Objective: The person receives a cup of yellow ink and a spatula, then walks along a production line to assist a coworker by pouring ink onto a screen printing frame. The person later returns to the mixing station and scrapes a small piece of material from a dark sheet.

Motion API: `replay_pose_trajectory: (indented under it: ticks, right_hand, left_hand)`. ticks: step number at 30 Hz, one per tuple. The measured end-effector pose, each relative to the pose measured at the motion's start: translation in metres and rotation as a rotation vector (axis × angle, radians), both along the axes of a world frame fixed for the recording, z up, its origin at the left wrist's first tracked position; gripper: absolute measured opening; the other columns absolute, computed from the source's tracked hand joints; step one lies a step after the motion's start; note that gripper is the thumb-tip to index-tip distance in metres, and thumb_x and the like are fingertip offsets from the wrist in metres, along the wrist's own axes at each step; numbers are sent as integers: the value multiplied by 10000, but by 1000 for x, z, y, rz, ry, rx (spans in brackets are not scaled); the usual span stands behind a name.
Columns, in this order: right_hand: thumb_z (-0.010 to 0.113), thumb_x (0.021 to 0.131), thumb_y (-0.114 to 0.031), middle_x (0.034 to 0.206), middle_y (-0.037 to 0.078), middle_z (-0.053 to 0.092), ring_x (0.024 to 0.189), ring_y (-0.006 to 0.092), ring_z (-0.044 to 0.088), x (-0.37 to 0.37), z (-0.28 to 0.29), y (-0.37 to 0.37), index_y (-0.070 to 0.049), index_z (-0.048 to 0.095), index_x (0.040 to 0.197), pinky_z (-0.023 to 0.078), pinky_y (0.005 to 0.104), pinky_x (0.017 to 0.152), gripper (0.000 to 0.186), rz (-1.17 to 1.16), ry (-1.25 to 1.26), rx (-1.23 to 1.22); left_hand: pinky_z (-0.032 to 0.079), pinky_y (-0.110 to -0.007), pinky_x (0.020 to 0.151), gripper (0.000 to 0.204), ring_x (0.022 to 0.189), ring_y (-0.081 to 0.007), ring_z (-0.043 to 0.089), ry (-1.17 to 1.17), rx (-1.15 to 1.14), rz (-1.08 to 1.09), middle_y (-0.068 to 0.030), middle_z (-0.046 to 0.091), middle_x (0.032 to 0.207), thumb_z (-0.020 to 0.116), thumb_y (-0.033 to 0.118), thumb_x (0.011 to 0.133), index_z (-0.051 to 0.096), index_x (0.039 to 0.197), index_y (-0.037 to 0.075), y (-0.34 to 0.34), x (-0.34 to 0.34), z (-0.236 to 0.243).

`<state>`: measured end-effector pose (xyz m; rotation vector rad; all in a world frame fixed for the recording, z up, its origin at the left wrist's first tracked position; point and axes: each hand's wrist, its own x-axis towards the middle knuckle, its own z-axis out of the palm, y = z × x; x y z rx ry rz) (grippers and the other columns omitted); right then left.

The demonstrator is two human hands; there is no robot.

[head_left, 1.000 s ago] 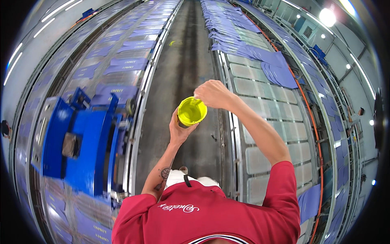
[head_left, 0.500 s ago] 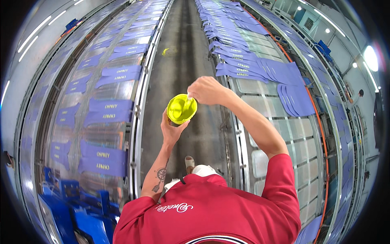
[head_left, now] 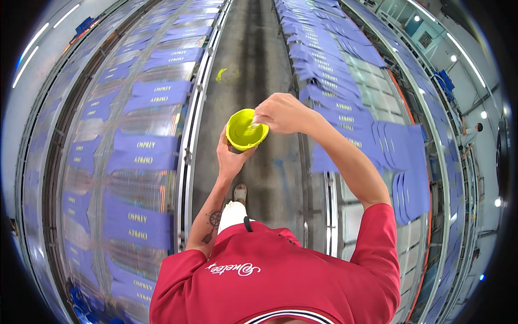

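A small yellow-green tub (head_left: 257,143), its inside coated with bright yellow-green paste or ink, is gripped from below and the side by my left hand (head_left: 232,157). Its open mouth faces up toward me. Over the right rim, my right hand (head_left: 283,112) is closed around a pale, whitish stick or spatula (head_left: 253,125) whose lower end dips into the tub. The exact shape of this tool is blurred. Both hands are held over the aisle, in front of my body.
Long tables with metal rails (head_left: 186,178) flank the concrete aisle (head_left: 245,59). Purple printed fabric pieces (head_left: 141,153) lie spaced out on the left table; overlapping purple pieces (head_left: 359,129) cover much of the right one. A yellow-green splash (head_left: 220,74) marks the floor.
I have stepped forward along the aisle: the purple pieces on the right are nearer and the blue gear at lower left has slid back. Both hands keep their holds; the tool has shifted slightly in the tub.
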<state>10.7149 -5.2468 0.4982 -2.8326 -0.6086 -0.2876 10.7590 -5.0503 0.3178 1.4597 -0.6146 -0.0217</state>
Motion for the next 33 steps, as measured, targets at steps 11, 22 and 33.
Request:
replay_pose_trajectory:
  ticks: [11,22,33]
  right_hand:
    - [656,905,-238,807,155,687,790,395,655,317,21,-235,-55,713,820,512,483,691,211,-151,26,-27]
    - [647,917,-241,774,148,686,755,385,662,628,10,-465,-52,722,818,525,482,682,227,-43,44,6]
    - [643,913,-187,763,119,673,743,363,657,940,-7,-689,-64,704,821,520,465,645,166,26,8,0]
  left_hand:
    - [535,-343,1016,934,1214,-210,640,-81,-14,-31,-124,613,1372,945,101,694,450,1480,-2,-227,313,15]
    - [481,-374,1089,955,1279,-229,588,-82,-6,5,-132,582,1388,946,100,690,420,1481,6,-471,625,8]
    - [493,-386,1060,976,1283,-257,583,-128,-37,47,-152,560,1408,953,127,669,420,1476,-2,-689,946,-13]
